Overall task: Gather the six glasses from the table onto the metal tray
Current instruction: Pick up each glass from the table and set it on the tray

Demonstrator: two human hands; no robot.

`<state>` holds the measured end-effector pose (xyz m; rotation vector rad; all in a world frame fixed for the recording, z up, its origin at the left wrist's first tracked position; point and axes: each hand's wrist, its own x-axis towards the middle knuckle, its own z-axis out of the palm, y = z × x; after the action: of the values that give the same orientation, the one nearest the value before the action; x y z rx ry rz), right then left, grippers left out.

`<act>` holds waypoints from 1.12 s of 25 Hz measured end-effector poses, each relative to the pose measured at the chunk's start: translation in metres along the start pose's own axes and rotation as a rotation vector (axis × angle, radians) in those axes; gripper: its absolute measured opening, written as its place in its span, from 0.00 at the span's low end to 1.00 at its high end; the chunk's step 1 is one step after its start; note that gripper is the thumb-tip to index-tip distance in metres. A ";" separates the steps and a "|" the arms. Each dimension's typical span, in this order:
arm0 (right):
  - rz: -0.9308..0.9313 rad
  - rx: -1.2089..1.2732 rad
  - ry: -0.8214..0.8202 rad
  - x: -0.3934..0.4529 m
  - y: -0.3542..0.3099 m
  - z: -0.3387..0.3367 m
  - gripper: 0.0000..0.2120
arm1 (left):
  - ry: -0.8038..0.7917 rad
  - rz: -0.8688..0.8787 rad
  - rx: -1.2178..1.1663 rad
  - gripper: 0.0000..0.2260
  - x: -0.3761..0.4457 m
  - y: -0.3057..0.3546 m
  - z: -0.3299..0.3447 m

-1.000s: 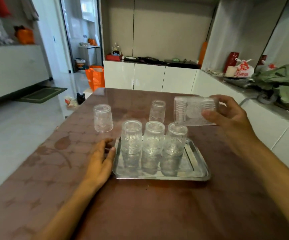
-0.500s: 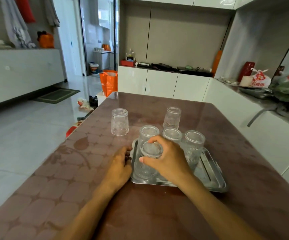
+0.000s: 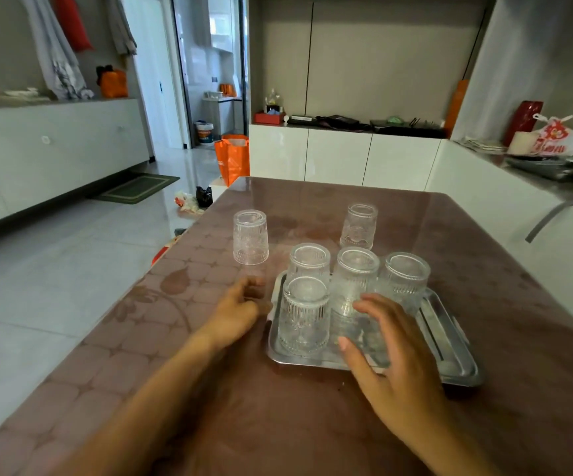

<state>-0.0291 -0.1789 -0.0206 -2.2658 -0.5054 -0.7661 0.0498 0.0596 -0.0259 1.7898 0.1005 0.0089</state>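
Note:
A metal tray [image 3: 456, 364] lies on the brown table [image 3: 278, 424]. Several ribbed clear glasses stand upside down on it: three in a back row [image 3: 309, 261] [image 3: 357, 269] [image 3: 405, 278] and one at the front left [image 3: 304, 316]. Two more glasses stand on the table beyond the tray, one at the left [image 3: 250, 237] and one farther back [image 3: 358, 226]. My right hand [image 3: 391, 365] hovers over the tray's front, fingers spread, holding nothing, just right of the front-left glass. My left hand [image 3: 240, 309] rests on the table against the tray's left edge.
White cabinets run along the back and right of the table. An orange bag [image 3: 231, 158] stands on the tiled floor beyond the table's far left corner. Small items lie on the floor near it.
My right hand carried a glass from the right, set it upside down on the tray's front left, then let go and drew back. My left hand stayed at the tray's edge.

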 end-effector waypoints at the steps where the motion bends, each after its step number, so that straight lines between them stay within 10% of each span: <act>1: -0.011 -0.012 0.027 -0.010 0.011 -0.005 0.22 | 0.026 -0.066 -0.026 0.14 0.013 0.008 -0.010; 8: 0.035 0.095 0.105 -0.016 0.041 -0.005 0.25 | 0.385 -0.075 0.053 0.45 0.105 0.026 -0.015; 14: 0.066 0.039 0.056 -0.015 0.047 -0.001 0.24 | 0.416 -0.064 0.065 0.36 0.145 0.024 0.002; 28: 0.062 0.328 0.187 0.029 -0.039 -0.054 0.34 | 0.072 0.785 0.384 0.33 -0.073 0.118 0.063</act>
<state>-0.0491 -0.1859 0.0490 -1.8780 -0.4354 -0.7919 -0.0119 -0.0326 0.0790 2.1043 -0.5872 0.6519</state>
